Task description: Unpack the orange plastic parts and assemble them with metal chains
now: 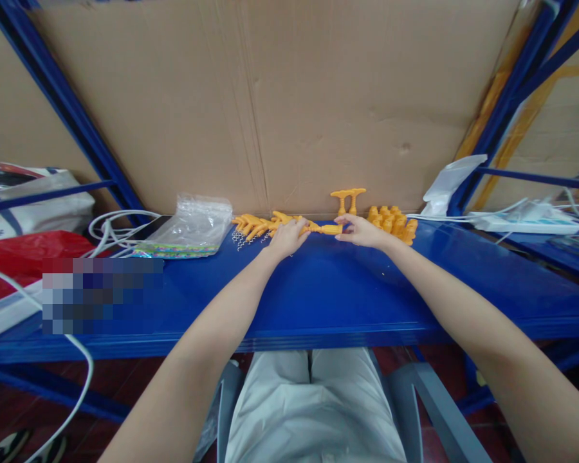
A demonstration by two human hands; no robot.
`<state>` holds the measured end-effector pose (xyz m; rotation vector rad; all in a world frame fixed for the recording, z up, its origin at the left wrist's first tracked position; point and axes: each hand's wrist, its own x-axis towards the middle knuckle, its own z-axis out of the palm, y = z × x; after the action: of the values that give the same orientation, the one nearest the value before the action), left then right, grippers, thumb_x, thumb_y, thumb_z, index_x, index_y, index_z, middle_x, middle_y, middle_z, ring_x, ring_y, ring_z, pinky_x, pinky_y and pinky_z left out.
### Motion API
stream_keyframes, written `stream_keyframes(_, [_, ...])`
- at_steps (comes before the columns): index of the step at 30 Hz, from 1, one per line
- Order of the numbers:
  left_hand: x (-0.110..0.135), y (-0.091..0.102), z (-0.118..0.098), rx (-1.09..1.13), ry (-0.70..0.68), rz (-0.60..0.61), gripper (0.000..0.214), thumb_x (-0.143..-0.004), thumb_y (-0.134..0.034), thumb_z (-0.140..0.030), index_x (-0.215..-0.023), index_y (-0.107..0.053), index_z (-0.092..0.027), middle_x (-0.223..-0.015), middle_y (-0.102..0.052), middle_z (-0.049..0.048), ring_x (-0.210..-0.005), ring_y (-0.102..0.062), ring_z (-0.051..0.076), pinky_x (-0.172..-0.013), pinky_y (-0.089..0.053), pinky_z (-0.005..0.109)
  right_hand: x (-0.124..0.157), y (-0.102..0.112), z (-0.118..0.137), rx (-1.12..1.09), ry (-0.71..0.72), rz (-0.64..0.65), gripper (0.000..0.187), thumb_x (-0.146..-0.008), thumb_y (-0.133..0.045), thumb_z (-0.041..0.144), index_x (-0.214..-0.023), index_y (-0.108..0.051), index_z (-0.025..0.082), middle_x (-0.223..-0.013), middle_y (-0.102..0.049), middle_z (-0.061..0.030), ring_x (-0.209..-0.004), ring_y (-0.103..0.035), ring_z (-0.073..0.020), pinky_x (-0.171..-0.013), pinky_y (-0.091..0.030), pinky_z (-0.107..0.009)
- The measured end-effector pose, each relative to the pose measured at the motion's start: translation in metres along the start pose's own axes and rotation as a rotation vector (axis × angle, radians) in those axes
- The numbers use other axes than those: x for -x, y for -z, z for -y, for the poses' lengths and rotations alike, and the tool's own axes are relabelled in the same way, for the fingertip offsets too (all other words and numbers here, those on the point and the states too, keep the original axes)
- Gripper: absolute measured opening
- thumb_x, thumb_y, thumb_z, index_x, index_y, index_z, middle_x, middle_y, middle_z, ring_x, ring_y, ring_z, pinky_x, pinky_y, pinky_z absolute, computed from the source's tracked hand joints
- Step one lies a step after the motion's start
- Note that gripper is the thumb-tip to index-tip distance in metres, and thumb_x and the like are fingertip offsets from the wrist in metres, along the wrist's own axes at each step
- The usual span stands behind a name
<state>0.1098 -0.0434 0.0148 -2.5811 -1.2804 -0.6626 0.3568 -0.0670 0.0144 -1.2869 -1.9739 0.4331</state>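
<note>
Between my hands, low over the blue tabletop, lies a slim orange plastic piece (330, 229). My right hand (364, 232) pinches its right end between thumb and fingers. Around its left end my left hand (289, 238) is closed, and the fingers hide part of it. Left of that hand is a pile of orange hand-shaped plastic pieces (253, 226), with thin zigzag metal wires (240, 240) in front. Behind my right hand stand orange T-shaped pieces (348, 194). To its right is a cluster of orange knobbed pieces (390, 220).
Clear plastic bags (193, 225) lie to the left, near white cables (107, 230) and a red bag (33, 257). A cardboard panel (289, 103) closes off the back of the blue table (318, 289). A white power strip (525, 222) sits at right.
</note>
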Motion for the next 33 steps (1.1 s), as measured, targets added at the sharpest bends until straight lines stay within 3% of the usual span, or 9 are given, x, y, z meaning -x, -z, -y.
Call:
stream_keyframes(5, [0.0,-0.003,0.005,0.032,-0.007,-0.013,0.024,-0.1,-0.048,-0.03,-0.118,-0.06,-0.017,-0.119,-0.07,0.0138,-0.11,-0.067,0.029,-0.093,-0.052,0.041,0.0,0.002,0.002,-0.208,-0.104,-0.001,0.033,-0.08,-0.076,0.015,-0.11,-0.064,0.017,-0.11,-0.071,-0.009,-0.08,-0.073,-0.0158,-0.082,-0.063,-0.035])
stream_keyframes(11, [0.001,-0.003,0.006,0.057,-0.01,-0.016,0.026,-0.099,-0.049,-0.029,-0.119,-0.06,-0.017,-0.12,-0.07,0.0139,-0.11,-0.067,0.029,-0.093,-0.053,0.042,0.004,0.003,0.018,-0.351,-0.203,0.011,0.006,-0.094,-0.067,0.022,-0.096,-0.065,0.017,-0.086,-0.073,-0.0066,-0.069,-0.073,-0.0138,-0.077,-0.063,-0.028])
stream_keyframes(18, [0.002,0.0,0.002,0.051,-0.005,-0.012,0.023,-0.099,-0.051,-0.03,-0.116,-0.061,-0.019,-0.121,-0.07,0.0124,-0.111,-0.067,0.029,-0.095,-0.052,0.042,0.007,0.004,0.028,-0.33,-0.311,0.034,0.013,-0.102,-0.054,0.026,-0.1,-0.062,0.016,-0.081,-0.074,-0.0062,-0.063,-0.072,-0.0117,-0.073,-0.062,-0.024])
stream_keyframes(20, [0.002,0.001,0.0,0.042,0.013,-0.003,0.023,-0.098,-0.052,-0.03,-0.116,-0.061,-0.019,-0.122,-0.07,0.0129,-0.112,-0.067,0.029,-0.095,-0.052,0.042,0.008,0.006,0.028,-0.338,-0.316,0.06,0.01,-0.101,-0.057,0.023,-0.107,-0.061,0.017,-0.082,-0.073,-0.0048,-0.064,-0.072,-0.0119,-0.073,-0.062,-0.025])
stream_keyframes(25, [0.003,0.003,-0.003,0.053,0.037,-0.001,0.025,-0.099,-0.053,-0.028,-0.12,-0.061,-0.019,-0.124,-0.07,0.0119,-0.116,-0.067,0.029,-0.095,-0.053,0.041,0.009,0.008,0.023,-0.371,-0.286,0.09,0.032,-0.09,-0.067,0.009,-0.117,-0.053,0.021,-0.079,-0.071,0.0016,-0.067,-0.072,-0.0116,-0.08,-0.063,-0.029])
stream_keyframes(29, [0.003,0.003,-0.002,0.059,0.039,-0.01,0.025,-0.099,-0.053,-0.029,-0.12,-0.061,-0.019,-0.122,-0.072,0.0116,-0.114,-0.068,0.029,-0.094,-0.053,0.04,0.008,0.007,0.018,-0.395,-0.26,0.08,0.024,-0.093,-0.065,0.011,-0.111,-0.053,0.02,-0.081,-0.073,-0.0008,-0.066,-0.072,-0.0123,-0.08,-0.064,-0.031])
stream_keyframes(33, [0.002,0.003,-0.002,0.046,0.03,-0.008,0.025,-0.1,-0.052,-0.03,-0.12,-0.061,-0.018,-0.121,-0.072,0.0117,-0.113,-0.068,0.029,-0.094,-0.053,0.041,0.008,0.006,0.019,-0.406,-0.289,0.107,0.012,-0.098,-0.063,0.023,-0.106,-0.056,0.017,-0.08,-0.075,-0.0057,-0.062,-0.072,-0.013,-0.072,-0.063,-0.026])
